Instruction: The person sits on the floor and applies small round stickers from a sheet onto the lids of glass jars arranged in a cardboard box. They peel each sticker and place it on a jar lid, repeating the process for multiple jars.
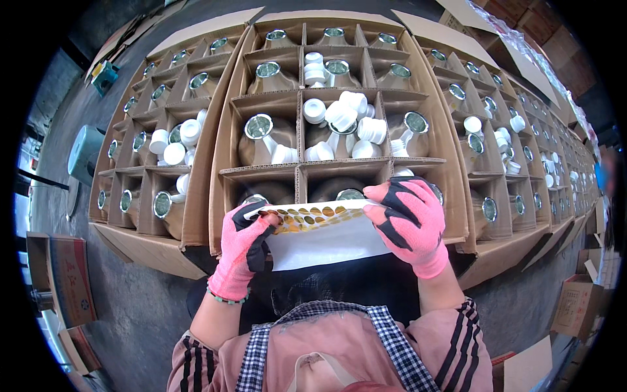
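Note:
Between my hands stretches a sheet of round gold stickers (326,243) on white backing paper, its upper edge folded so that rows of the gold dots show. My left hand (239,247), in a pink and black glove with bare fingertips, pinches its left end. The right end is gripped by my right hand (413,225), gloved the same way, thumb and fingers closed on the paper's corner. Just beyond the sheet stands a divided cardboard box (366,171) of bronze-coloured bottles (269,81) with shiny mouths. White plastic caps (342,115) are heaped in its middle compartment.
Similar bottle-filled boxes stand close on the left (135,176) and right (499,173), more white caps (189,132) among them. A teal stool (85,153) is on the floor at left. Other cartons lie at lower left (70,277) and lower right (576,304).

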`<control>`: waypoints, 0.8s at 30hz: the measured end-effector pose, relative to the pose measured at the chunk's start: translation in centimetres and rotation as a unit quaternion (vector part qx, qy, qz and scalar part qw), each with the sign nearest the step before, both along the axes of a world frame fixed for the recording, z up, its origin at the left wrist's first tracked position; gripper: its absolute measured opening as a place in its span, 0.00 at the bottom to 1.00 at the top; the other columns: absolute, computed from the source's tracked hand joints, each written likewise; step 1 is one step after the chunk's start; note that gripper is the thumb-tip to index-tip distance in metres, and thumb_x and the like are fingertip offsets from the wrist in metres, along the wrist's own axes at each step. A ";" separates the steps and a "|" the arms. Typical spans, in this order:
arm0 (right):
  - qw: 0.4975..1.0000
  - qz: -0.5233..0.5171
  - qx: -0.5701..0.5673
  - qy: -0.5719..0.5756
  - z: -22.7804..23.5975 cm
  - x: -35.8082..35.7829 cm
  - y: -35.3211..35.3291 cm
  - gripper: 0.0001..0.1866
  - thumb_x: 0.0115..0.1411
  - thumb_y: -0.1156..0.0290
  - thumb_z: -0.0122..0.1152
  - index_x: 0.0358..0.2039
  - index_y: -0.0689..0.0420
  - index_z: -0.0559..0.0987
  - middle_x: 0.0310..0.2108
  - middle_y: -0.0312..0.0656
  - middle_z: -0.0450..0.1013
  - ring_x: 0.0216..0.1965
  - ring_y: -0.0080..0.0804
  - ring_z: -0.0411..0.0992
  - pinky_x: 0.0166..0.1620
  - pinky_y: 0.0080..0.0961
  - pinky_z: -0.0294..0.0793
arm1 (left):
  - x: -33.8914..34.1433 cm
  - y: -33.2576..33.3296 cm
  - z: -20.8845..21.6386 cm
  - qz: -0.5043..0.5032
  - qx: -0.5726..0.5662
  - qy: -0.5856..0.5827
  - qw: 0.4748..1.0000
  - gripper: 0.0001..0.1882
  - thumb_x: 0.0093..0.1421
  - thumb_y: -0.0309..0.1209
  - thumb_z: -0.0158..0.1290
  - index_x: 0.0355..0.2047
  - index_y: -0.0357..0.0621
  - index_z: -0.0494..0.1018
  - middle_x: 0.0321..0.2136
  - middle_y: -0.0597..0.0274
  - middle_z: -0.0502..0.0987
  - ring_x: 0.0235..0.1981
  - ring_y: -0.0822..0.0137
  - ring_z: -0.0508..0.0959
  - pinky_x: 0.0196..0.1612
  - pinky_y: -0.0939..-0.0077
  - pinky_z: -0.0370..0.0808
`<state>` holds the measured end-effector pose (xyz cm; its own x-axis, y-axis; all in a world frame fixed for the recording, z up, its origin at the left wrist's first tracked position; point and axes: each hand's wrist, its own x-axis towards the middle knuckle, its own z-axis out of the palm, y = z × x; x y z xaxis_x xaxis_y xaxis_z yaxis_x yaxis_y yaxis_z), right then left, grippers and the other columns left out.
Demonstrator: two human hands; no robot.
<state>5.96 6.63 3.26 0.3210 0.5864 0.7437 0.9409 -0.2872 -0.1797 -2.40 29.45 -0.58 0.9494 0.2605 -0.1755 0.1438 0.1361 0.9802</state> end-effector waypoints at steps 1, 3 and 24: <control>1.000 -0.004 -0.010 -0.008 0.1 0.0 -0.1 0.12 0.35 0.74 0.56 0.26 0.56 0.75 0.32 0.40 0.71 0.31 0.35 0.69 0.33 0.27 0.69 | 0.1 -0.2 0.3 0.010 -0.009 0.005 1.000 0.07 0.46 0.28 0.51 0.21 0.35 0.71 0.18 0.69 0.67 0.21 0.78 0.66 0.26 0.86 0.63; 0.999 -0.013 -0.031 -0.025 0.3 -0.2 -0.2 0.11 0.36 0.74 0.56 0.25 0.56 0.75 0.33 0.40 0.71 0.32 0.35 0.70 0.34 0.27 0.70 | 0.2 -0.2 -0.3 0.011 -0.002 -0.014 1.000 0.06 0.46 0.28 0.52 0.20 0.36 0.70 0.17 0.70 0.66 0.21 0.79 0.66 0.26 0.86 0.62; 0.789 0.067 0.277 0.545 0.3 5.9 -6.2 0.04 0.46 0.83 0.50 0.25 0.61 0.71 0.54 0.48 0.55 0.45 0.25 0.60 0.48 0.21 0.58 | 0.0 -0.4 0.2 0.046 -0.002 0.009 0.999 0.05 0.46 0.28 0.53 0.21 0.40 0.70 0.18 0.73 0.67 0.21 0.81 0.66 0.26 0.88 0.62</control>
